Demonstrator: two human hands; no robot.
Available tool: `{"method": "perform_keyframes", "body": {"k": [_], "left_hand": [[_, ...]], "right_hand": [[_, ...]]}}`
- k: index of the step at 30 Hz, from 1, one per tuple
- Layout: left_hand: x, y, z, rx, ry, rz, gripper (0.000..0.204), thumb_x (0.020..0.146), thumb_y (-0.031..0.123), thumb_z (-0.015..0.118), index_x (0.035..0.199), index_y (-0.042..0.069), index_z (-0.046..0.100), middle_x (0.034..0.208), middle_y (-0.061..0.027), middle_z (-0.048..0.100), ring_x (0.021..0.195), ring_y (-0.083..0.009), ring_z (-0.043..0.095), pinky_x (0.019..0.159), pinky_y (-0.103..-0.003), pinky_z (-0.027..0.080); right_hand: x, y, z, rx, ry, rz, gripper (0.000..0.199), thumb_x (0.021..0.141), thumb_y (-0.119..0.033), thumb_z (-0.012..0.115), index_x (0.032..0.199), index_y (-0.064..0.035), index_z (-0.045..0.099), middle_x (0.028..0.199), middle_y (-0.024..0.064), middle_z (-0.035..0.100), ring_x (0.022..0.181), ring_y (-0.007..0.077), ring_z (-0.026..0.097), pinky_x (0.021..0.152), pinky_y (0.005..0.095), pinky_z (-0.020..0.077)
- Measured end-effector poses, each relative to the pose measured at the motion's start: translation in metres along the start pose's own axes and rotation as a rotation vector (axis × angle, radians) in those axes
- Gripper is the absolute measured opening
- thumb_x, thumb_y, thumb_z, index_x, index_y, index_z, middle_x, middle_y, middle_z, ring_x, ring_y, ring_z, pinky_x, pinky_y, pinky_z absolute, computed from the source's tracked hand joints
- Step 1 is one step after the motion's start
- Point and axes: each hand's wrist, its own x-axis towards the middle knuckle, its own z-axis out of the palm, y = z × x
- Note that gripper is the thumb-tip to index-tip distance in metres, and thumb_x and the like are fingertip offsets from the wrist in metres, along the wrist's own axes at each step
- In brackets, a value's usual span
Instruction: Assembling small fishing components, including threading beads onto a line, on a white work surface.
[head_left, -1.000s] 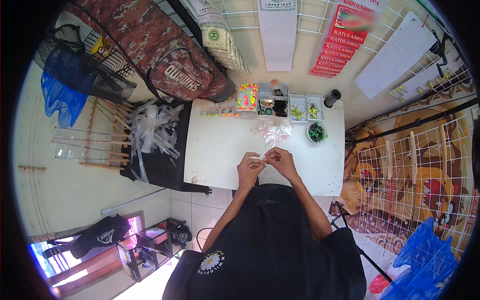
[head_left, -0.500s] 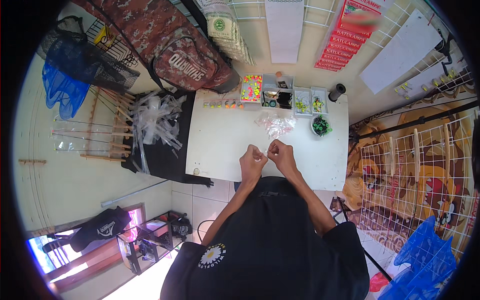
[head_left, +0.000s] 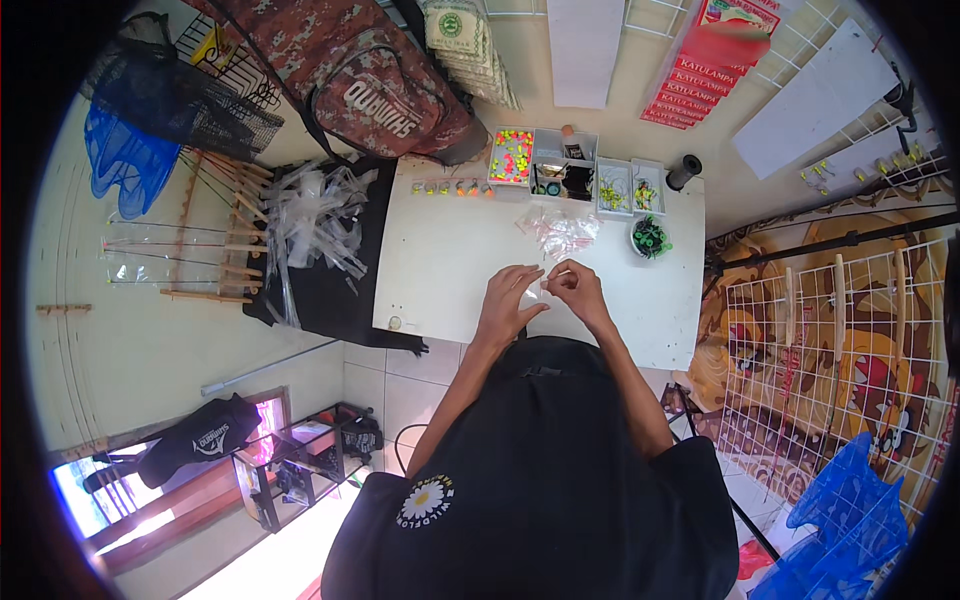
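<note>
Pale wall [head_left: 620, 128] rose behind a white table [head_left: 440, 270], with a camouflage bag [head_left: 350, 70] at the far left and red packets [head_left: 690, 88] hanging farther right. Near the table's near edge, in front of the person's black shirt [head_left: 560, 440], both bare hands came close together around a small clear plastic bag [head_left: 534, 294]. The right hand [head_left: 580, 288] held it in a narrow pinch, thumb and forefinger drawn together at its right side. The left hand [head_left: 507, 298] curved around from the left, its thumb and fingers well apart with the plastic between them; whether they gripped it could not be told.

Just beyond the hands lay a loose heap of clear plastic bags [head_left: 562, 236]. Along the far edge stood a white tray of pink and yellow pieces [head_left: 508, 184], a divided box [head_left: 563, 150] beside it, and two small white trays [head_left: 614, 211] to the right. Near these stood a white bowl [head_left: 636, 246] of dark green pieces, with a dark cylinder [head_left: 684, 174] in the far right corner. Small lures [head_left: 463, 188] lay in a row at the far left.
</note>
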Motion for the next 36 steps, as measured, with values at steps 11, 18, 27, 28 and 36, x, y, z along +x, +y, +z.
{"method": "perform_keyframes", "body": {"k": [11, 18, 27, 28, 36], "left_hand": [[0.004, -0.004, 0.002, -0.185, -0.117, -0.119, 0.046, 0.068, 0.021, 0.083, 0.108, 0.005, 0.068, 0.103, -0.0111, 0.068, 0.099, -0.0291, 0.063, 0.088, -0.04, 0.048], [0.005, -0.001, 0.0, -0.209, -0.099, -0.125, 0.043, 0.071, 0.022, 0.082, 0.11, 0.007, 0.069, 0.103, -0.0112, 0.069, 0.098, -0.0275, 0.064, 0.09, -0.038, 0.048], [0.002, 0.004, 0.002, -0.099, 0.002, -0.106, 0.041, 0.076, 0.027, 0.078, 0.111, 0.007, 0.068, 0.106, -0.009, 0.067, 0.101, -0.0268, 0.06, 0.089, -0.038, 0.044], [0.002, 0.005, 0.002, -0.097, 0.005, -0.112, 0.041, 0.076, 0.026, 0.078, 0.112, 0.007, 0.068, 0.106, -0.0087, 0.067, 0.101, -0.0265, 0.059, 0.09, -0.038, 0.043], [0.001, -0.001, 0.003, -0.151, -0.041, -0.034, 0.045, 0.075, 0.022, 0.077, 0.117, 0.008, 0.066, 0.108, -0.0086, 0.066, 0.102, -0.0272, 0.058, 0.09, -0.038, 0.043]], "right_hand": [[-0.004, -0.007, -0.005, 0.024, -0.061, 0.004, 0.021, 0.081, -0.009, 0.075, 0.086, -0.0043, 0.056, 0.067, 0.0016, 0.064, 0.065, 0.0056, 0.059, 0.061, 0.0225, 0.0449], [-0.005, -0.006, -0.006, 0.162, -0.055, 0.005, 0.021, 0.081, -0.009, 0.075, 0.087, -0.0045, 0.056, 0.07, -0.0003, 0.062, 0.067, 0.004, 0.056, 0.061, 0.0211, 0.0426], [-0.012, -0.009, -0.007, 0.004, -0.018, -0.027, 0.02, 0.088, -0.024, 0.07, 0.092, -0.0047, 0.072, 0.086, 0.0045, 0.07, 0.073, 0.0105, 0.062, 0.068, 0.0274, 0.0476], [-0.014, -0.012, -0.006, 0.004, -0.02, -0.027, 0.02, 0.088, -0.024, 0.07, 0.092, -0.0047, 0.072, 0.086, 0.0045, 0.07, 0.073, 0.0105, 0.062, 0.068, 0.0274, 0.0476], [-0.015, -0.011, -0.001, 0.036, -0.042, -0.027, 0.022, 0.085, -0.023, 0.072, 0.093, -0.0025, 0.073, 0.086, 0.0075, 0.071, 0.077, 0.0126, 0.064, 0.07, 0.0283, 0.049]]}}
